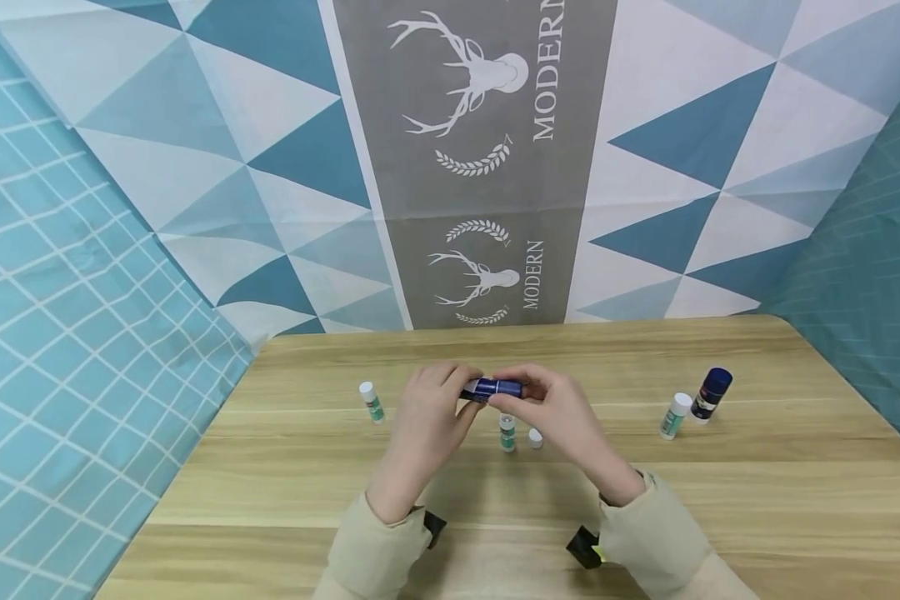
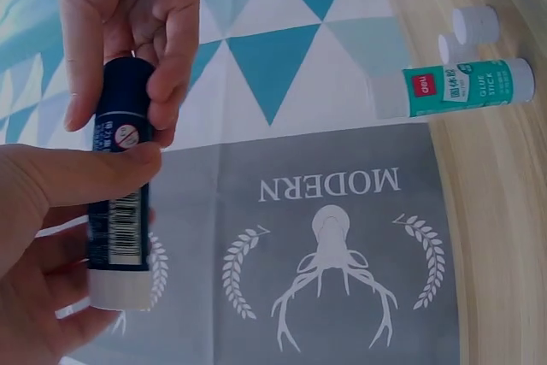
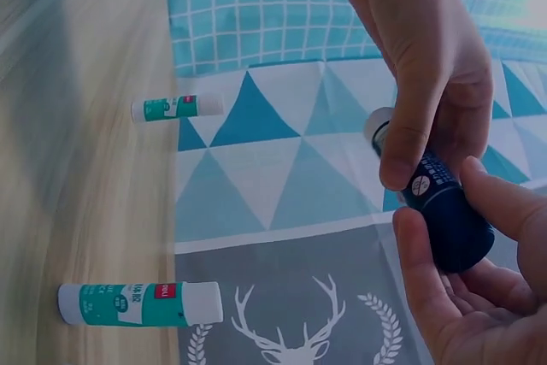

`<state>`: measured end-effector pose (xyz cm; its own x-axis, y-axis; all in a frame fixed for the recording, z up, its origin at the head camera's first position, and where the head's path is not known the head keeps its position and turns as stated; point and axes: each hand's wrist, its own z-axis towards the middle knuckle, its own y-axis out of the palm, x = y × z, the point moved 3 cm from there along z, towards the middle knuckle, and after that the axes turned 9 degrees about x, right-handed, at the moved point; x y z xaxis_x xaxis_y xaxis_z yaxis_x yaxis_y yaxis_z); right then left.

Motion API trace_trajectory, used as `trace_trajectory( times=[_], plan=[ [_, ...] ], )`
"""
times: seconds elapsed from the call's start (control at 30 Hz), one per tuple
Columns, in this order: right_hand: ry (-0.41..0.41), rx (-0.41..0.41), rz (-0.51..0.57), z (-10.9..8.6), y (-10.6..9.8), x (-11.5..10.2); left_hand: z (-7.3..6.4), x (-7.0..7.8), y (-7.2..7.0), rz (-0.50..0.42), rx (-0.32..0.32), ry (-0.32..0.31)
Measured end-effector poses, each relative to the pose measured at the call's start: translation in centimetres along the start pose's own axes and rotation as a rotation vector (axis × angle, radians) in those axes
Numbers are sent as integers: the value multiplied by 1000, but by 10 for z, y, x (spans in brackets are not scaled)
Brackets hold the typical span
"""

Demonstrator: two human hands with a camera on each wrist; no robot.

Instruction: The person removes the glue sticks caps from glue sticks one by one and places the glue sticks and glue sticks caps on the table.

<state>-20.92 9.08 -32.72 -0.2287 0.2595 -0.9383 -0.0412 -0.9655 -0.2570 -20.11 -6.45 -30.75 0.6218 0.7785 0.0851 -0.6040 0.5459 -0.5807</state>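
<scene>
Gripping a dark blue glue stick point(image 2: 126, 220) by its label, the left hand point(image 1: 433, 410) is laying its thumb across the front while its fingers are curling behind the barrel. The right hand point(image 1: 555, 410) is pinching the dark capped end point(image 2: 126, 87) between thumb and fingers. Both hands are holding the stick above the table point(image 1: 270, 467), where it is running crosswise between them, with its white end point(image 2: 120, 290) pointing toward the person's left.

Below them, a green glue stick point(image 1: 507, 437) is standing upright on the table and showing a pale top, and a small white cap point(image 1: 536, 438) is resting just beside it, on its right. Well to the left, a second green glue stick point(image 1: 372, 403) is standing with a white top. Over on the right, a third green glue stick point(image 1: 675, 417) is standing just beside another dark blue glue stick point(image 1: 711, 394); whether those two are touching is hard to tell.

Pale sleeves point(image 1: 378, 546) are covering both forearms, and black pieces point(image 1: 585, 548) are showing near the cuffs. Behind the table, a patterned cloth point(image 1: 487, 192) with deer heads and blue triangles is hanging.
</scene>
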Motion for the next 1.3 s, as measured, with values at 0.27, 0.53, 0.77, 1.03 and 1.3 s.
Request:
trace_trajectory(
  times=[0.27, 0.53, 0.77, 1.03, 1.3],
  plan=[
    [7, 31, 44, 1, -10, 10, 2, 7, 6, 17, 84, 74],
    [-73, 60, 3, -1, -17, 10, -1, 9, 10, -37, 98, 99],
    [-169, 68, -68, 1, -20, 7, -1, 7, 11, -72, 58, 60],
    [-255, 99, -166, 2, -24, 8, -3, 5, 16, -125, 5, 16],
    [-311, 52, -189, 4, -24, 9, -5, 2, 21, -149, -71, -34]
  ],
)
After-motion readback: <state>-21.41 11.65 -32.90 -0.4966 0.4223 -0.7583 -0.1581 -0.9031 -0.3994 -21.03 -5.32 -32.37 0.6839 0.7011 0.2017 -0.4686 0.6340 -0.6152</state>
